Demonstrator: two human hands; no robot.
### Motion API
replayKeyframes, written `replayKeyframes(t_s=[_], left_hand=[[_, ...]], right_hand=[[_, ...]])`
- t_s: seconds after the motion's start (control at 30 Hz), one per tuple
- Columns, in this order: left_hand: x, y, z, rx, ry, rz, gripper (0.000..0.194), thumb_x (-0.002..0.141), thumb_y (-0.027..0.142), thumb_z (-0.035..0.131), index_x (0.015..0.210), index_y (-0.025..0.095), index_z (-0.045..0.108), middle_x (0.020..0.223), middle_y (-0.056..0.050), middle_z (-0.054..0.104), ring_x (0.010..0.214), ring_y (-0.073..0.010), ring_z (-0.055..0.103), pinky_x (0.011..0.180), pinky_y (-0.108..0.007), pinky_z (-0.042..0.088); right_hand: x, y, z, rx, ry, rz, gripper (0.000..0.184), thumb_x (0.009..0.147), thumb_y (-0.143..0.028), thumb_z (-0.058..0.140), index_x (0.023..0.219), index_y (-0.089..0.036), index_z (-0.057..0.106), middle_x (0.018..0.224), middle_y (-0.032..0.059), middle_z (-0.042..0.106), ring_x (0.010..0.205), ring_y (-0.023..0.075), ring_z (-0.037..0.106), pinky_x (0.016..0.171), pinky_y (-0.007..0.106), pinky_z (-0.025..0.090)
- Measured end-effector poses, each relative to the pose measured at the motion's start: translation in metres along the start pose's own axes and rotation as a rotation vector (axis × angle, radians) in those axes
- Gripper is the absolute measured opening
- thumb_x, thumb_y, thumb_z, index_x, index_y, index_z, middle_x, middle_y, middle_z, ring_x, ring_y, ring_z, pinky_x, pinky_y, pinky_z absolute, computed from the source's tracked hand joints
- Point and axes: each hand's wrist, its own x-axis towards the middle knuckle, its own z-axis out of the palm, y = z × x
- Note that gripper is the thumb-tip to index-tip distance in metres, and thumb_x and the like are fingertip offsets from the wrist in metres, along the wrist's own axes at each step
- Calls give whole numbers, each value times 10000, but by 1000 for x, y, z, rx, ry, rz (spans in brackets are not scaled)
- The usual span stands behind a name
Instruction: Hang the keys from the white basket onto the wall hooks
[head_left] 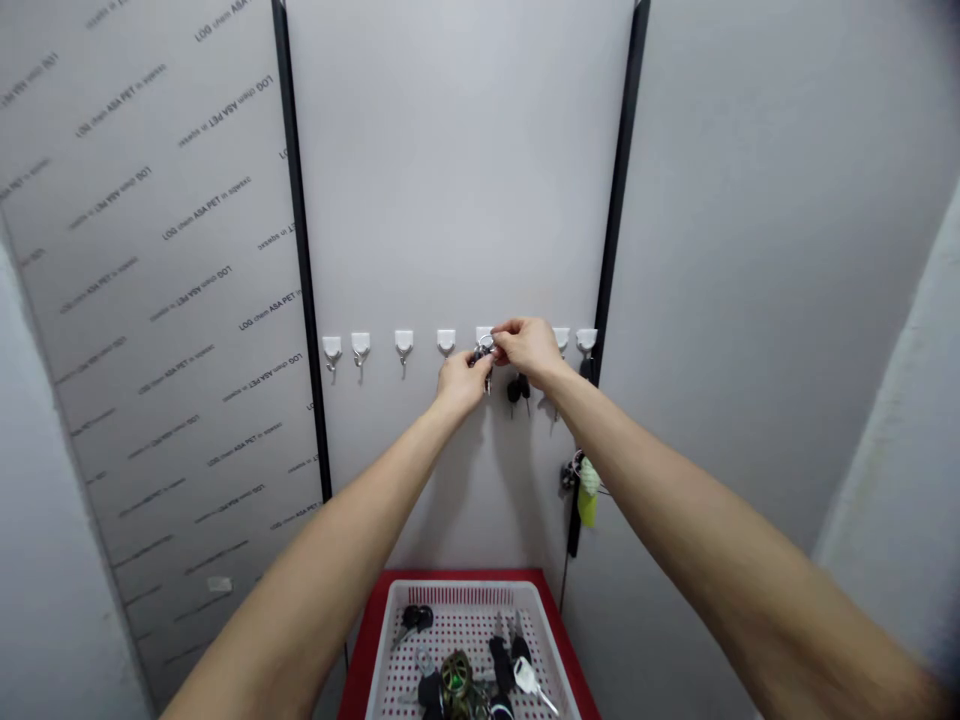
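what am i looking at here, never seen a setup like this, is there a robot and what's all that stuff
No robot here: these are a person's own bare hands. The single picture comes from a camera worn on the person's head, looking forward and down, so both forearms reach away from you.

The left hand and right hand together hold a ring of keys in front of a row of white hooks on a pale wall panel. Black keys hang just below the right hand.

Lower down, a white basket stands on a red surface; more keys lie in it, including one with a white head.
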Motion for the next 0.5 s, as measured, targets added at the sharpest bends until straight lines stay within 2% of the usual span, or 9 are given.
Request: replayKeyframes(t_s=[0.17, 0.33, 0.5], left_hand=[[-6, -23, 3, 18, -48, -93, 208, 627, 319, 463, 587, 122, 516, 457, 20, 477, 414, -63, 415, 429, -175, 327], [-15, -40, 5, -13, -47, -133, 171, 639, 243, 463, 720, 115, 542, 489, 21, 499, 425, -58, 434, 465, -180, 360], [-27, -49, 4, -38, -67, -200, 298, 647, 226, 466, 910, 87, 495, 600, -27, 550, 520, -79, 501, 513, -190, 386]], right_hand=[[-12, 18, 4, -83, -54, 66, 118, 552, -47, 448, 577, -124, 534, 363, -42, 478, 344, 77, 464, 377, 197, 410], [-19, 31, 9, -151, -34, -9, 185, 598, -88, 422, 721, -110, 558, 438, -18, 522, 403, 79, 495, 433, 198, 419], [-27, 45, 8, -224, 42, -132, 243, 612, -134, 412, 810, -96, 548, 603, 28, 572, 506, 97, 529, 538, 244, 432]])
